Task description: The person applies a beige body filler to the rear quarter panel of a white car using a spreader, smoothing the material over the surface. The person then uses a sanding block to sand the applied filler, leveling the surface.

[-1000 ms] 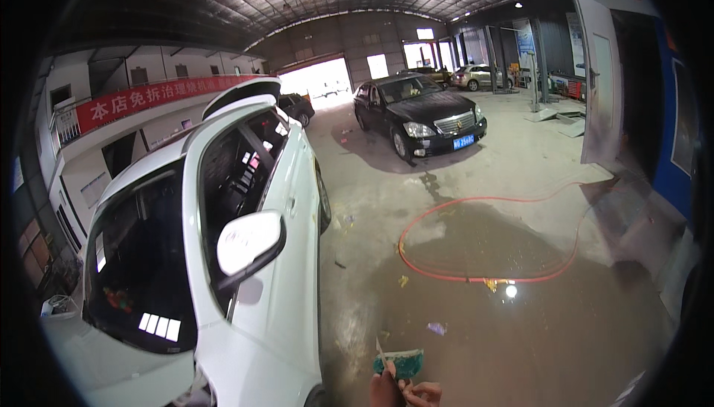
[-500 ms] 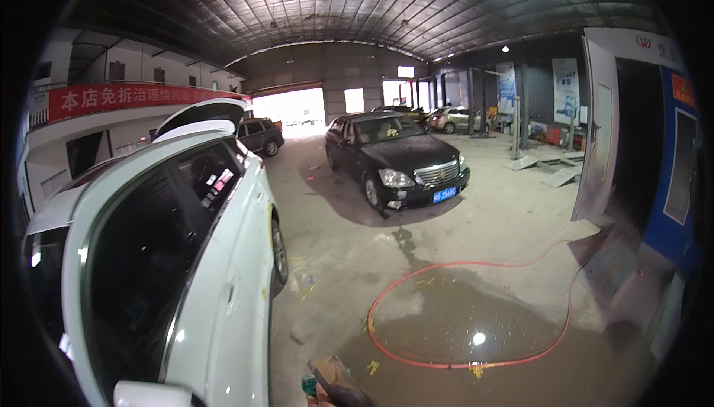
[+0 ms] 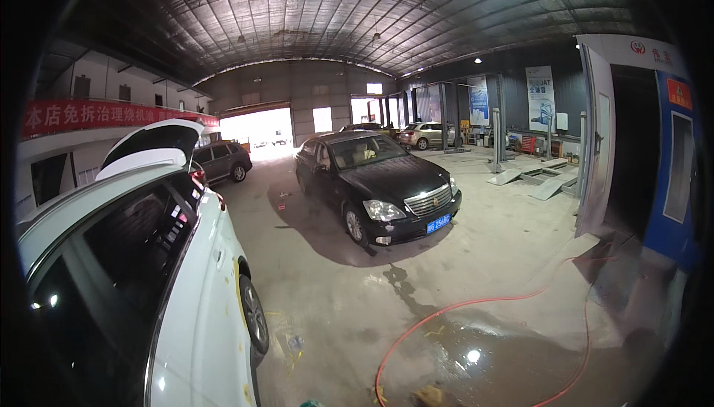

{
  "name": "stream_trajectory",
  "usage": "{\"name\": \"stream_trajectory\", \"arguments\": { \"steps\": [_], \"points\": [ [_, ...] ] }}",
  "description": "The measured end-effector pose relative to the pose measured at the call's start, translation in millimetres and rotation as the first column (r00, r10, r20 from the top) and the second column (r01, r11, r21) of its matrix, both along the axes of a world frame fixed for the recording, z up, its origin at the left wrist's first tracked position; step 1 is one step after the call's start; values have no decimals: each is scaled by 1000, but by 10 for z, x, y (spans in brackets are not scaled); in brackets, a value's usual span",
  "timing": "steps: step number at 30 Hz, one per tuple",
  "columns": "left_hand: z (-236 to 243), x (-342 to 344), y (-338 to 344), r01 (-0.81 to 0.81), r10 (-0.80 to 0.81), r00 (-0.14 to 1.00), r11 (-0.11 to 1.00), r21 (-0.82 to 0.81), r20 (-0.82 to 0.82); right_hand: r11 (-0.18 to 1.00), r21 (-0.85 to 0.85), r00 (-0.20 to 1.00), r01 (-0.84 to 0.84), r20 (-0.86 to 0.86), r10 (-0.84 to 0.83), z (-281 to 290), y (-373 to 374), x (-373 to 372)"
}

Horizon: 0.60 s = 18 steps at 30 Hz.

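Note:
Neither of my hands shows clearly. A sliver of something green (image 3: 311, 404) peeks over the bottom edge; whatever holds it is hidden. Farther right at that edge is a blurred brownish shape (image 3: 430, 396), and I cannot tell what it is. On my left stands a white car (image 3: 201, 310) with its tailgate (image 3: 160, 143) raised and yellowish patches along its side. A black sedan (image 3: 387, 176) faces me in the middle of the hall.
A red hose (image 3: 461, 304) loops over wet floor (image 3: 483, 340) at the front right. Behind it are a blue-and-white booth (image 3: 673, 176) with a dark doorway and metal lift ramps (image 3: 547, 176). Farther back stand a grey car (image 3: 221, 160) and a beige car (image 3: 424, 134).
The view has shifted forward, bringing the white car's rear wheel and the black sedan closer. The fingers with a green thing and a flat brownish piece have dropped mostly out of the picture.

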State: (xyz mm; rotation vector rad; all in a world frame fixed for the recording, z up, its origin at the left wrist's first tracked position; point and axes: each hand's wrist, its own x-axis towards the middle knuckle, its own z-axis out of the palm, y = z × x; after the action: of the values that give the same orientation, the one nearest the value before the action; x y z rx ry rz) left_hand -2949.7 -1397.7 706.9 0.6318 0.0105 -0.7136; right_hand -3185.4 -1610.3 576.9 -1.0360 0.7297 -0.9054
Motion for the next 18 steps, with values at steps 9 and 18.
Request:
{"name": "stream_trajectory", "arguments": {
  "steps": [9, 18],
  "points": [
    [-533, 2939, -765, 6, -10, 1000, 990, 140, 28, 955, 226, 837, -190, -472, 278, 325, -1261, 3158],
    [18, 4917, -1927, 18, -45, 985, 987, 158, 167, 783, -288, 831, -551, -279, 481, 934, -2079, 6531]
  ]
}}
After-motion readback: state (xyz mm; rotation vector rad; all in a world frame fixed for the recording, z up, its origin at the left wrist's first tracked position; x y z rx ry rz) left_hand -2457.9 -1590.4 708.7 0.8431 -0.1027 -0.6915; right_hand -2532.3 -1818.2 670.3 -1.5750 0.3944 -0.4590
